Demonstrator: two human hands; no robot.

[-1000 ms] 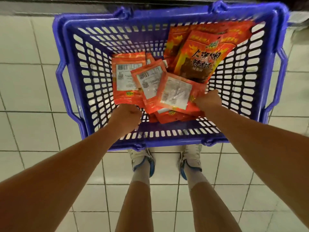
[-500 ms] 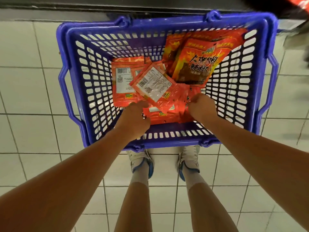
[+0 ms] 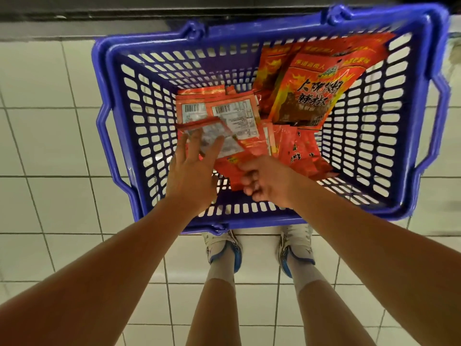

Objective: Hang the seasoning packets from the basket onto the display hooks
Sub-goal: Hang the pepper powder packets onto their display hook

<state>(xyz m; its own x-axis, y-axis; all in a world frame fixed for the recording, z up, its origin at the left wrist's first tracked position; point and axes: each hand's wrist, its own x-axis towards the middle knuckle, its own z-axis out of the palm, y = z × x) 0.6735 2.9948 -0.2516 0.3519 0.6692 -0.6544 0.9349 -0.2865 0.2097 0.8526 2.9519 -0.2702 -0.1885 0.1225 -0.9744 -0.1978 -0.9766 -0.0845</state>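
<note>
A blue plastic basket [image 3: 119,136] stands on the tiled floor and holds several red-orange seasoning packets. Some lie label side up in a flat stack [image 3: 239,118] at the basket's left middle. Larger packets [image 3: 309,96] with black lettering lean against the far right wall. My right hand [image 3: 264,183] pinches the near edge of a small bunch of packets [image 3: 232,151] lifted off the stack. My left hand [image 3: 192,171] has its fingers spread and straight, touching the underside of that bunch. No display hooks are in view.
White floor tiles [image 3: 50,146] surround the basket. A dark base ledge [image 3: 124,13] runs along the top of the view behind it. My two feet in white shoes [image 3: 224,248] stand just before the basket's near rim.
My left hand has gone from a curled fist to spread fingers under the packets. My right hand moved left to the near edge of the bunch. The view shifted, so the basket sits further right.
</note>
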